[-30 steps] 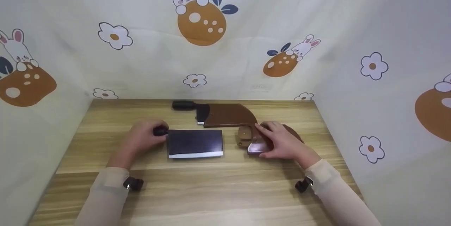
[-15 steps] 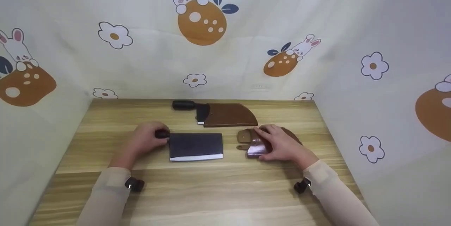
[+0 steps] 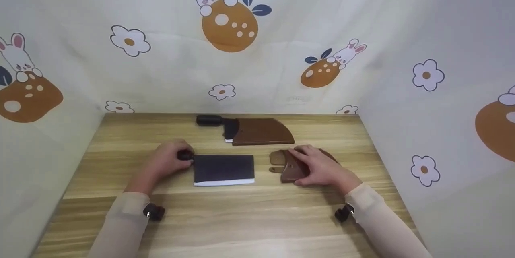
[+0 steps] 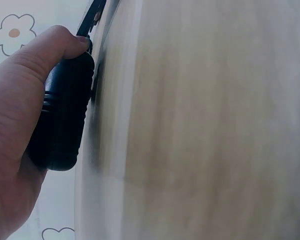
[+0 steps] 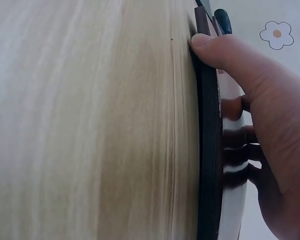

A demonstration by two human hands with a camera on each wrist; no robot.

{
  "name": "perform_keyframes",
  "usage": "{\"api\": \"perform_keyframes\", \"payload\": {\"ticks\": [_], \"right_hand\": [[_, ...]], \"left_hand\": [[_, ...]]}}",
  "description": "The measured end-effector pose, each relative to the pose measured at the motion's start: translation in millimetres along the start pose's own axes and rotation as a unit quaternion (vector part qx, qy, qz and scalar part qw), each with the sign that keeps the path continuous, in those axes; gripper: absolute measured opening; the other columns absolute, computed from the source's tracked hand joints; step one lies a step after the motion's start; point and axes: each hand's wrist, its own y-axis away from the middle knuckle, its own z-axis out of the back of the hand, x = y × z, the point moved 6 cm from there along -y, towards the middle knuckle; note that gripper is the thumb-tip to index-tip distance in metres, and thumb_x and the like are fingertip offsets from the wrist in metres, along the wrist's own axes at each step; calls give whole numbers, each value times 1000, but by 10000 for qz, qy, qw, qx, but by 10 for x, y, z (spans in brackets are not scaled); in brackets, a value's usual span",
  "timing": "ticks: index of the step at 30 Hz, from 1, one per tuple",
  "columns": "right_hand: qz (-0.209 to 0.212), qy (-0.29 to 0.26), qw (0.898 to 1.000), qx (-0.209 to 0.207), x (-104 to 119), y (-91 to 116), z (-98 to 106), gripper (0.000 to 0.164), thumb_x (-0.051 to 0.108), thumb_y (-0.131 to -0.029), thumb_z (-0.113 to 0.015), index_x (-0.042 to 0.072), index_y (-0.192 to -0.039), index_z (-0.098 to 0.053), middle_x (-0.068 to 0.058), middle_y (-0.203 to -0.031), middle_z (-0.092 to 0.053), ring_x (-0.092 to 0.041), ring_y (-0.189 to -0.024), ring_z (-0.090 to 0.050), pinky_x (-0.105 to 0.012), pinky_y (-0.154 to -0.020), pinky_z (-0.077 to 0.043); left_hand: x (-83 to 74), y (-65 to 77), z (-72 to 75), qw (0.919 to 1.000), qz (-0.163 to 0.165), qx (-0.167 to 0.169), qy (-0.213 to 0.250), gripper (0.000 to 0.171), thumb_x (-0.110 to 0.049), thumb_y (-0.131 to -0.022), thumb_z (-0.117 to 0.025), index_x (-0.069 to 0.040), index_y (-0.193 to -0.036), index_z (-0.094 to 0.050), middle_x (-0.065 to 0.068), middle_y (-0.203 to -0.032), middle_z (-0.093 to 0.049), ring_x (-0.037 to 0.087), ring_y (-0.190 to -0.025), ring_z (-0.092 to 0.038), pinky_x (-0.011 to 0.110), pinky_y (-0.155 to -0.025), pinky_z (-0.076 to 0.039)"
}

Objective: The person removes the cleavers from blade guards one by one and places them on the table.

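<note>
My left hand (image 3: 171, 157) holds a cleaver (image 3: 224, 167) by its black handle. The dark, rectangular blade points right, its bright edge facing me. In the left wrist view the thumb lies along the handle (image 4: 65, 110), close over the table. A brown leather knife sheath (image 3: 290, 173) is gripped by my right hand (image 3: 320, 166), thumb at the near edge and fingers across toward the far side. The sheath's mouth and small straps face the blade tip, with a short gap of table between them. My right palm hides much of the sheath.
Behind the cleaver lies another knife with a black handle (image 3: 209, 120), its blade mostly inside a brown sheath (image 3: 263, 131). Light wood table (image 3: 241, 217) extends in front. A printed curtain (image 3: 169, 73) stands at the back and both sides.
The cleaver has shifted slightly toward me. The sheath in my right hand has also come a little nearer and lies flatter, with its lower strap now showing.
</note>
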Motion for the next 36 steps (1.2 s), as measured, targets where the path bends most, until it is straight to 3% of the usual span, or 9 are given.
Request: {"api": "perform_keyframes", "payload": {"ticks": [10,17,26,36], "right_hand": [[-111,-350,9993,109,-8,12,-45,110,54,-82,-93,12,-171,-43,-13,-169,-44,-36,-154,-43,-56,-124,-41],[-257,-490,9983,200,-23,25,-65,112,53,-80,-95,14,-171,-42,-11,-171,-42,-35,-156,-40,-56,-125,-39],[-176,-562,9983,20,-26,10,30,123,69,-74,-95,14,-171,-43,-14,-171,-41,-37,-155,-40,-58,-126,-37],[2,-705,9953,-658,16,-138,295,94,49,-83,-96,3,-157,-59,-18,-158,-54,-36,-147,-49,-58,-124,-40]], "left_hand": [[34,15,-22,9999,-22,-6,-118,26,-14,-89,-90,-12,-113,-82,4,-115,-75,33,-115,-69,60,-107,-53],[42,36,-23,9997,183,65,-135,30,-15,-88,-91,-13,-116,-82,5,-117,-76,35,-117,-70,61,-109,-52],[-20,17,49,9989,350,292,-73,38,-22,-90,-90,-12,-124,-80,6,-120,-75,36,-117,-69,64,-108,-53],[-78,-150,163,9999,93,-69,-59,35,-22,-98,-84,-5,-129,-77,11,-128,-73,39,-123,-68,63,-108,-52]]}}
